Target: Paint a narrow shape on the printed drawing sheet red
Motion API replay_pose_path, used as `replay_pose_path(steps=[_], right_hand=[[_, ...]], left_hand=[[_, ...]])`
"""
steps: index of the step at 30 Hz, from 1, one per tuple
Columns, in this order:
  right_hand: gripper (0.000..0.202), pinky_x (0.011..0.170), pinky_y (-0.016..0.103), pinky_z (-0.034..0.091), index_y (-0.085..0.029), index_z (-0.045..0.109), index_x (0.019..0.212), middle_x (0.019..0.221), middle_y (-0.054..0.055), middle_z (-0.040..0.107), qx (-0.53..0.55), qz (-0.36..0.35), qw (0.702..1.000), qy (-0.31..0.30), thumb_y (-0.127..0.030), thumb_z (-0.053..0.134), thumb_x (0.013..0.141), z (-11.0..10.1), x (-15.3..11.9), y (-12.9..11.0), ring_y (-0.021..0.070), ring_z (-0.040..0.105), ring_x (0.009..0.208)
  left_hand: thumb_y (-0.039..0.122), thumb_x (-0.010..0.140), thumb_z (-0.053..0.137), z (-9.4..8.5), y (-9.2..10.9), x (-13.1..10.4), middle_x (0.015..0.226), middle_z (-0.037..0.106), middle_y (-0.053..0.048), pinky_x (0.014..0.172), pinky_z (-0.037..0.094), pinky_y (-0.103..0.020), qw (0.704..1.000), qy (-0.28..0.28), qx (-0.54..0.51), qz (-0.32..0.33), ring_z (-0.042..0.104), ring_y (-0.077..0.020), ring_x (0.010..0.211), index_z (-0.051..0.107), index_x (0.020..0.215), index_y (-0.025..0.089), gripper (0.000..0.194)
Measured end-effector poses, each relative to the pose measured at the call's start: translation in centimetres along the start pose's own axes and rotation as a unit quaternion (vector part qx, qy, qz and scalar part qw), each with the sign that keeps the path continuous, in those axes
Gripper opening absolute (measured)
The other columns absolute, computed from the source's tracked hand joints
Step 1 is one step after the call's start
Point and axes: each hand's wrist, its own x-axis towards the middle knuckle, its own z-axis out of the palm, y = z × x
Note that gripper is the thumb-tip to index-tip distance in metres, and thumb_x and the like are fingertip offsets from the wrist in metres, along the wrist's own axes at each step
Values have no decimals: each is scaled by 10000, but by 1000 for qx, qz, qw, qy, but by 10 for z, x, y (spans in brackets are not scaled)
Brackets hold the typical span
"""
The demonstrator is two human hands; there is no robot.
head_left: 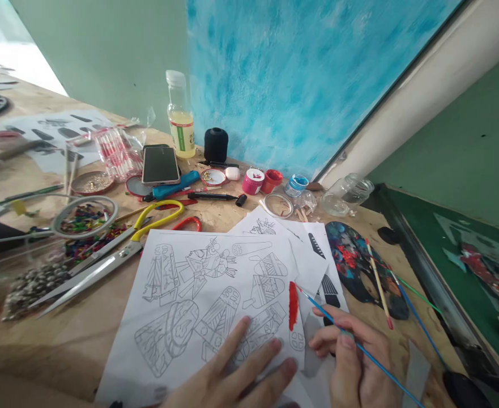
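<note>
Your right hand (pixel 359 351), at four o'clock from the red strip (pixel 293 306), has its thumb and fingers clamped on the blue paintbrush (pixel 385 370). The strip lies on the right part of the line-art sheet (pixel 126 351), and the reddish brush tip points to just beside its upper end. I can't tell whether the tip touches the paper. At that slant, a small wrist slip could drag red over the outline or across the neighbouring figures.

Your left hand (pixel 232 379), at seven o'clock from the strip, has its fingers spread apart on the sheet, gripping nothing. The outermost fingertip is near the strip's lower end; if the paint is wet, as it looks, sliding that hand rightward could smear it. Lifting the hand away could let the sheet shift over the loose papers beneath, since nothing else visibly pins its right edge.

At two o'clock, the palette (pixel 346 266) has a wooden stick (pixel 379 283) lying across it, which your sleeve or knuckles could catch on a reach that way, spreading paint. Near twelve, the red paint pot (pixel 272 181) and blue paint pot (pixel 297 184) stand close together, so a careless reach could tip either one.
</note>
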Motion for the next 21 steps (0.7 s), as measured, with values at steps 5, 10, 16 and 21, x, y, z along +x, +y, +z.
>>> replay_pose_path(steps=[5,10,16,21], right_hand=[[216,536,175,576,-208,594,1186,699,-34,770,13,-22,1000,10,-360,442,1202,3,5,-6,97,699,468],[235,525,192,585,-203,583,1205,724,-18,788,-13,-28,999,-10,-377,426,1210,-4,4,2,108,706,468],[290,494,226,580,-209,607,1123,683,1,779,-22,-52,998,-8,-383,393,1216,-3,10,-4,135,699,436],[231,459,250,565,-230,599,1097,663,-16,764,26,-4,999,42,-410,482,1185,3,13,-14,149,671,404]], left_hand=[[553,1193,541,0,1,0,1703,583,97,1355,424,-448,1000,2,1,-4,541,-199,1538,612,1606,360,462],[531,1200,530,0,0,2,1707,577,97,1413,320,-488,1000,-3,11,-4,539,-206,1539,642,1580,359,432],[557,1200,526,1,-1,0,1707,573,104,1400,336,-493,1000,1,11,-2,529,-205,1549,623,1593,398,434],[430,1206,558,1,-3,1,1720,560,106,1396,335,-479,999,4,34,17,531,-207,1549,689,1527,384,350]])
